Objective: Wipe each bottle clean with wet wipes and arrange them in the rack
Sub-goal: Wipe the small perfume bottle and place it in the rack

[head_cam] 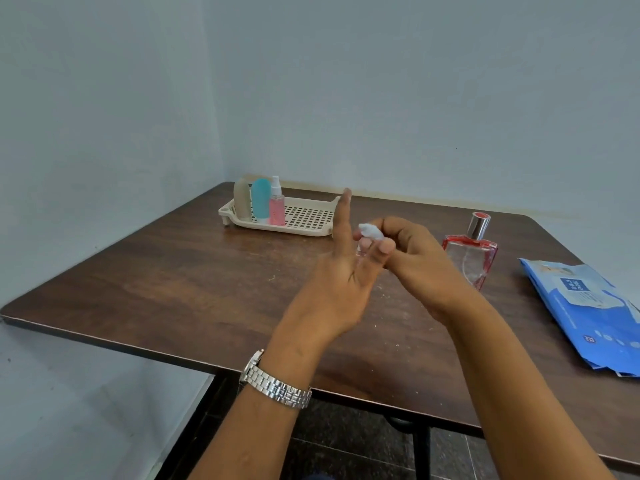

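Observation:
My left hand (343,271) is raised over the middle of the table, its index finger pointing straight up. Its other fingers pinch a small clear bottle (361,250), most of which is hidden. My right hand (415,258) grips a crumpled white wet wipe (372,232) and presses it on the bottle's top. The beige perforated rack (308,216) stands at the back. At its left end a beige bottle (241,201), a teal bottle (260,200) and a pink spray bottle (277,207) stand upright. A red-edged glass perfume bottle (471,259) with a silver cap stands just right of my right hand.
A blue pack of wet wipes (585,313) lies flat at the table's right edge. The brown wooden table (173,271) is pushed into a wall corner. Its near edge runs diagonally under my forearms, with black legs below.

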Tool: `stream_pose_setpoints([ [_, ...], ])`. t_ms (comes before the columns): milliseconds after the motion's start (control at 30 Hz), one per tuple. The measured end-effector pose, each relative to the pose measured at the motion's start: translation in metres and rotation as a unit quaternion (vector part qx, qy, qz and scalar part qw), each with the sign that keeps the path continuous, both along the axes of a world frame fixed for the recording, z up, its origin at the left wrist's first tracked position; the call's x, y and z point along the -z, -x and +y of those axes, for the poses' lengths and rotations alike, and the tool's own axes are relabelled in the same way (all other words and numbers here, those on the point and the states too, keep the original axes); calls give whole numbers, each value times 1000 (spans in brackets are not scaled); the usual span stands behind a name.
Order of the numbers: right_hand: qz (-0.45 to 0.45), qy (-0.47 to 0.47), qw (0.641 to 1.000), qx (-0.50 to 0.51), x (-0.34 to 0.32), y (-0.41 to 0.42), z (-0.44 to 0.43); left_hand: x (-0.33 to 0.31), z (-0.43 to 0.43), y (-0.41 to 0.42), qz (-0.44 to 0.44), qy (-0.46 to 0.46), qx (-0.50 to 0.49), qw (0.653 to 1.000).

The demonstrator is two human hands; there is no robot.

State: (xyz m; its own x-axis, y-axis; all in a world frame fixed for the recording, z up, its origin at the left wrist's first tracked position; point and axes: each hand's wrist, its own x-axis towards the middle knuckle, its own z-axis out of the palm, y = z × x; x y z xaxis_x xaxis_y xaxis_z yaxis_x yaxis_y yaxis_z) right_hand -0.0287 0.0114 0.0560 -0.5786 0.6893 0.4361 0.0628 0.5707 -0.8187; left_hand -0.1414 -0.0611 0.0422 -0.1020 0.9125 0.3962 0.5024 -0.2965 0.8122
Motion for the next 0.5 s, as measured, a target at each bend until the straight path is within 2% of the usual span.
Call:
stream_pose_setpoints([
  [67, -79, -93, 992, 32, -5, -2, 1, 4, 2, 1, 39, -29, -13, 999],
  [167, -196, -188, 958, 95, -9, 1, 2, 9, 3, 2, 88, -60, -48, 993],
  [300, -312, -242, 902, 175, -3, 7, 0, 8, 4, 6, 133, -61, -121, 982],
  [400, -356, -269, 864, 231, -1, 6, -6, 10, 2, 10, 166, -73, -136, 974],
  [500, -375, -256, 849, 271, 1, 8, -7, 14, 2, 12, 207, -94, -154, 962],
])
